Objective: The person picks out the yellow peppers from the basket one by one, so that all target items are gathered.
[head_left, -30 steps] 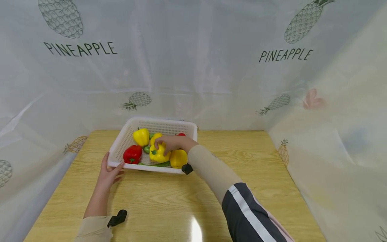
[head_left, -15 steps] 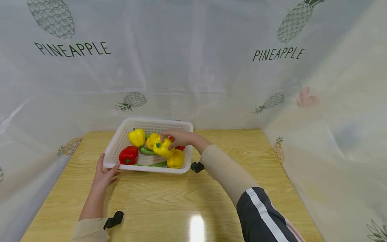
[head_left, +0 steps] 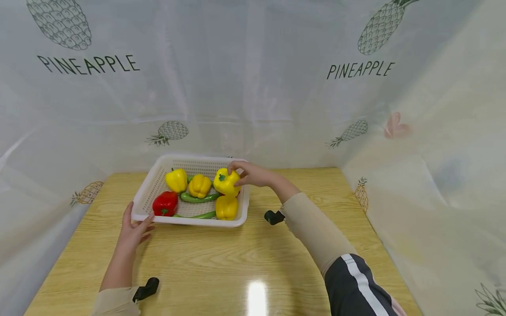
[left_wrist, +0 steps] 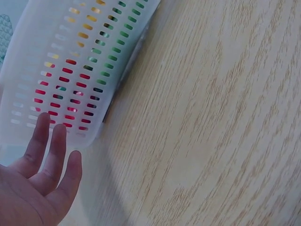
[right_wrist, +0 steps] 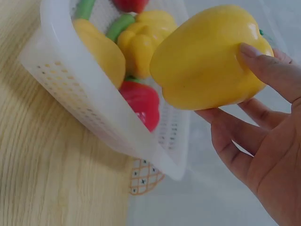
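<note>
In the head view, my left hand (head_left: 132, 228) is at the near left corner of a white plastic basket (head_left: 186, 221), its fingers spread about the corner. Three nearly straight fingers (left_wrist: 57, 150) show against the slotted wall in the left wrist view. My right hand (head_left: 254, 174) holds a yellow bell pepper (right_wrist: 207, 61) between thumb and fingers, raised over the basket's right side. Inside the basket lie other yellow bell peppers (head_left: 199, 186), a red bell pepper (head_left: 165, 203) near the left hand and long green peppers (head_left: 197, 198). Another red pepper (right_wrist: 143, 106) shows below the held one.
The basket stands on a wooden table (head_left: 221, 263), near its far edge. A pale plastic sheet (head_left: 253, 87) printed with pineapples hangs behind and along the sides. Black wrist mounts (head_left: 147, 289) stick out from both sleeves.
My right hand has lifted the yellow bell pepper from the basket's middle and moved it right. The green pepper beneath has come into view. My left hand stays at the corner.
</note>
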A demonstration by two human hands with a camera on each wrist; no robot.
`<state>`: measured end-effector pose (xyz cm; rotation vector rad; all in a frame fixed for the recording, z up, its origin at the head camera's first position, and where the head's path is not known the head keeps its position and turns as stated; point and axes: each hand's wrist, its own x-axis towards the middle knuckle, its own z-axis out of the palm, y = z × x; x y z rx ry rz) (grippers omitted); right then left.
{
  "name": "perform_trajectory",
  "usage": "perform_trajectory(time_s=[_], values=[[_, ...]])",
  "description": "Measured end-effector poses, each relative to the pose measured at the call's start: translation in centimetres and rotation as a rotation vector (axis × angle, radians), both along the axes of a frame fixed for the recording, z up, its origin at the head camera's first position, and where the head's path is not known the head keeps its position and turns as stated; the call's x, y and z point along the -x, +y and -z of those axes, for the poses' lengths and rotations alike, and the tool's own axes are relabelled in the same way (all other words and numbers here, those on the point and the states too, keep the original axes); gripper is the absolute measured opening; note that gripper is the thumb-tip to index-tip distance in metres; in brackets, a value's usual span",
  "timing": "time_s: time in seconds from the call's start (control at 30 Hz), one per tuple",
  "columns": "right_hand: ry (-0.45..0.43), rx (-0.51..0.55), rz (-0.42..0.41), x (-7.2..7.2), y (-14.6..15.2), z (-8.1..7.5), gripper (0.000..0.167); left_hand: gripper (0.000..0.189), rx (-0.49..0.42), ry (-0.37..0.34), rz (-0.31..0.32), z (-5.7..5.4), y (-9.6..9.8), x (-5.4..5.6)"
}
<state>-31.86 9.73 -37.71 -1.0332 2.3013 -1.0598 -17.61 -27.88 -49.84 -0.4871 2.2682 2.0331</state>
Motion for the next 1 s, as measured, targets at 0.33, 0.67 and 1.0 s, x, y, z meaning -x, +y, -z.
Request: perform_trajectory(time_s=[0.33,0.67,1.0], values=[[-0.043,0.075,0.168,-0.9,4.4,-0.6,0.029,0.095,-0.003,0.004,-0.002,0.0,0.0,0.1],[-0.078,0.156,0.224,-1.3,8.1,1.4,0.028,0.094,-0.016,0.01,-0.006,0.0,0.0,0.0],[-0.118,0.139,0.349,-1.5,10.2,5.1,0.031,0.094,-0.011,0.018,-0.001,0.1,0.0,0.0]])
